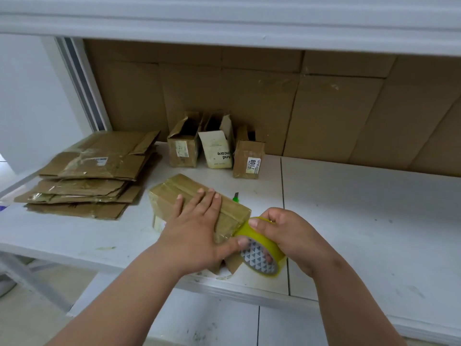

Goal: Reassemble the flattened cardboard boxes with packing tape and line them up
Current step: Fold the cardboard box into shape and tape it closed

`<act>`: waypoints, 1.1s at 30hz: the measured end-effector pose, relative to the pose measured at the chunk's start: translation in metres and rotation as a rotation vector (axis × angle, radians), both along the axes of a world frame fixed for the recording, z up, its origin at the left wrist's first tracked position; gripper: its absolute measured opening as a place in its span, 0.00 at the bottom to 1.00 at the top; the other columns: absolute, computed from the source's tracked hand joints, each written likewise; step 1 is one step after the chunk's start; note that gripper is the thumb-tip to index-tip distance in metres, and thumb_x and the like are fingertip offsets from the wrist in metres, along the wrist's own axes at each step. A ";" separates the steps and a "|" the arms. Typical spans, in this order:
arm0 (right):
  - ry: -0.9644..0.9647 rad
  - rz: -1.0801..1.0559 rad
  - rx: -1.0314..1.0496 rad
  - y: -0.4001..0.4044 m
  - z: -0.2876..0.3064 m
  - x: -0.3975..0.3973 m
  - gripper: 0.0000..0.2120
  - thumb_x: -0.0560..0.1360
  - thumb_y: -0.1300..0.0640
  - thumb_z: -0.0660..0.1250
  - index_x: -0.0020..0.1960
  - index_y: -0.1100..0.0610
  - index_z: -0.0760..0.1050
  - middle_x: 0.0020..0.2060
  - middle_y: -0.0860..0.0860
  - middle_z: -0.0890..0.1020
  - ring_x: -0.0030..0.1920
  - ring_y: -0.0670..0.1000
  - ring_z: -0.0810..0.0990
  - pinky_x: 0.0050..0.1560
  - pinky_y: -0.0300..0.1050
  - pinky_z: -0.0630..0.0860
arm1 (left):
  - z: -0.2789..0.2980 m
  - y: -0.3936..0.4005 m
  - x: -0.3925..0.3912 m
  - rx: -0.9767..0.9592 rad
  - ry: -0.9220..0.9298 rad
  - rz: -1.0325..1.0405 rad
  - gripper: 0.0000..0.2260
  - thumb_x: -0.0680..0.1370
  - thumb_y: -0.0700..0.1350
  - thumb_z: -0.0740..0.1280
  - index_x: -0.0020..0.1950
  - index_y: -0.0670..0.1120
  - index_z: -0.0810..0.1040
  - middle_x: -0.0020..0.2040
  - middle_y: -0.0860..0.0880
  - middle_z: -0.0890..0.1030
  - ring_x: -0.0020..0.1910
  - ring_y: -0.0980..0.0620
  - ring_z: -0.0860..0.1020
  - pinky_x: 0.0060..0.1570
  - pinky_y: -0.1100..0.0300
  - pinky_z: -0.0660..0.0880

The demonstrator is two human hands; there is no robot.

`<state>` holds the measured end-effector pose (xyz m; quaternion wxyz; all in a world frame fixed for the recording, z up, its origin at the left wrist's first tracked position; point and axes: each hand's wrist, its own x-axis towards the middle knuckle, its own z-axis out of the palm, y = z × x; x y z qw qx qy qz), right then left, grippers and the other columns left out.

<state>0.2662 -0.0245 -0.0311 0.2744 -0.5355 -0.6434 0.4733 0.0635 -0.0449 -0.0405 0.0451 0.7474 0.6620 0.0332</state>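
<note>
A brown cardboard box [174, 193] lies on its side near the front of the white table [361, 208], with tape along its upper seam. My left hand [197, 226] presses flat on top of it, fingers straight. At the box's near right end, my right hand [289, 233] grips a yellowish roll of packing tape [262, 248], and the tape runs onto the box. Three assembled boxes stand in a row at the back: a brown one [183, 148], a white printed one [218, 151] and a brown one labelled 7108 [248, 159]. Their top flaps are open.
A stack of flattened cardboard boxes [92, 176] lies at the table's left. A small green utility knife [235, 197] rests just behind the box. Large cardboard sheets [299, 103] line the back wall under a white shelf [249, 23].
</note>
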 end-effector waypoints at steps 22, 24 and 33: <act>0.282 0.215 -0.179 0.011 -0.053 -0.032 0.08 0.80 0.55 0.66 0.56 0.58 0.79 0.50 0.55 0.85 0.48 0.47 0.80 0.55 0.45 0.75 | -0.026 0.052 -0.065 0.093 -0.411 -0.034 0.25 0.79 0.53 0.68 0.75 0.50 0.69 0.76 0.56 0.66 0.72 0.66 0.56 0.76 0.48 0.40; 0.273 0.222 -0.161 0.011 -0.053 -0.035 0.14 0.75 0.51 0.69 0.56 0.58 0.79 0.52 0.57 0.84 0.50 0.52 0.81 0.60 0.52 0.75 | -0.026 0.054 -0.065 0.083 -0.399 -0.055 0.24 0.80 0.51 0.66 0.75 0.50 0.68 0.76 0.55 0.66 0.73 0.64 0.57 0.76 0.48 0.42; 0.310 0.262 -0.186 0.011 -0.056 -0.033 0.16 0.70 0.54 0.68 0.56 0.60 0.79 0.49 0.59 0.84 0.48 0.55 0.84 0.53 0.54 0.79 | -0.029 0.060 -0.073 0.056 -0.479 -0.055 0.19 0.81 0.47 0.65 0.72 0.51 0.70 0.76 0.53 0.67 0.78 0.55 0.56 0.78 0.47 0.51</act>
